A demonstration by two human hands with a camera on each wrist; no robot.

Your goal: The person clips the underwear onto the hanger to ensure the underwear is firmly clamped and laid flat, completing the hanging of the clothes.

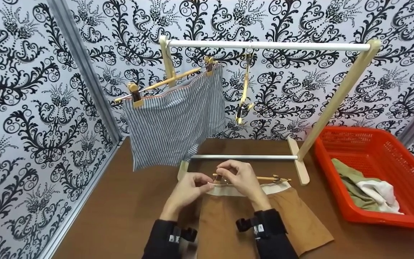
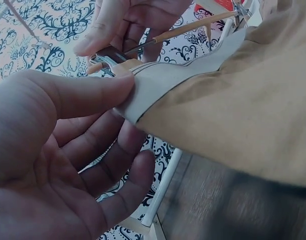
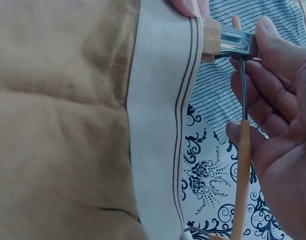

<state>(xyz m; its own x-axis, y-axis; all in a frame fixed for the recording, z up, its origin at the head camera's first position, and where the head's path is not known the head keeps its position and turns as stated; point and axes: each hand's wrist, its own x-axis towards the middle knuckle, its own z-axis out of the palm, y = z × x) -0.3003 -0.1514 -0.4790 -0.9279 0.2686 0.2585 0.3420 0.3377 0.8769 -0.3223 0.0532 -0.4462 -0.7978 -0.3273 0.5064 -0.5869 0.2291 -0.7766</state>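
Note:
A pair of tan shorts (image 1: pixel 221 216) with a white waistband (image 3: pixel 157 100) lies stretched before me. At the waistband's left corner, my left hand (image 1: pixel 187 190) pinches the cloth between thumb and finger. My right hand (image 1: pixel 242 180) grips the clip (image 3: pixel 235 41) of a wooden hanger (image 3: pixel 242 170); the clip's wooden jaws are right at the waistband's upper edge beside the left fingertips. The hanger's other clip (image 1: pixel 277 178) sits at the waistband's right end. My right forearm hides part of the shorts.
A wooden rack with a white rail (image 1: pixel 271 45) stands behind my hands. From it hang a striped cloth garment (image 1: pixel 174 126) on a clip hanger and a bare hanger (image 1: pixel 244 86). To the right, a red basket (image 1: pixel 327 172) holds green and white cloths (image 1: pixel 365 187). Patterned walls enclose the brown table (image 1: pixel 95 216).

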